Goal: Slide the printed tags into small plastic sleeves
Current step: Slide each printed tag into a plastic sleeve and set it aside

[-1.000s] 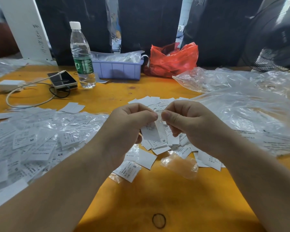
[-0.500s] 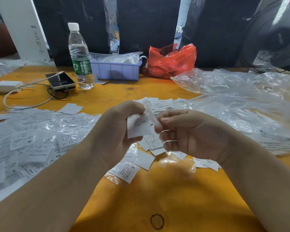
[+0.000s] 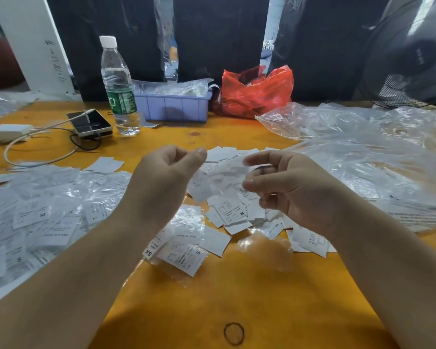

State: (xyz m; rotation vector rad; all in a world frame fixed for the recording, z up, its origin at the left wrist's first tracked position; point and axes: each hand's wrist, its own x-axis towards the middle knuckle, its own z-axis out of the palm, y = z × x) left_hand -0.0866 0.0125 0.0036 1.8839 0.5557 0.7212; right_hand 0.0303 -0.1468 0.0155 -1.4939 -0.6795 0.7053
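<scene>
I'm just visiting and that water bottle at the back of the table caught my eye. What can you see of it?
The water bottle is clear, thin-looking plastic with a white screw cap on and a green label around its middle. It stands upright on the orange table, far left of centre, between a phone and a lilac tray, close to both. It looks mostly empty, though that's hard to judge. Neither hand touches it.

Your clearest room is the bare near strip of the bench (image 3: pixel 275 298), where only a small rubber band (image 3: pixel 234 333) lies near the near edge. Toward the left edge a spread of sleeved tags (image 3: pixel 35 217) covers the top, and toward the right edge crumpled clear bags (image 3: pixel 363 167) pile up. At the far edge a water bottle (image 3: pixel 118 89), a phone (image 3: pixel 91 123) with its cable, a purple bin (image 3: pixel 173 107) and a red bag (image 3: pixel 257 93) stand in your way.
</scene>
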